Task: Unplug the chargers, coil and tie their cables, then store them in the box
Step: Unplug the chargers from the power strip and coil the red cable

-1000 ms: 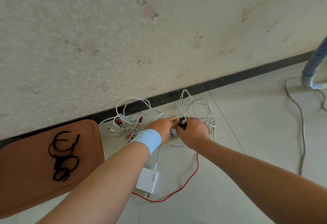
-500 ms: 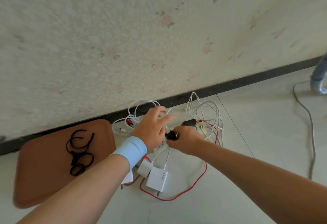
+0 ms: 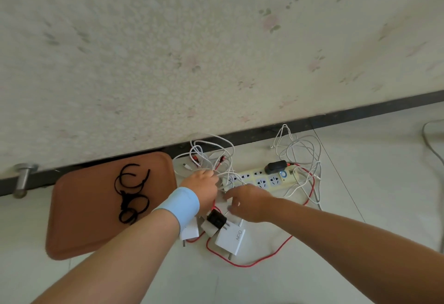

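Floor tiles [image 3: 372, 171], strewn with cables [image 3: 216, 157], meet floral wallpaper [image 3: 192, 51] at dark skirting [image 3: 348, 115].

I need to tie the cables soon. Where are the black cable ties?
In the head view, the black cable ties lie bunched on the brown tray, left of the left hand and the power strip.
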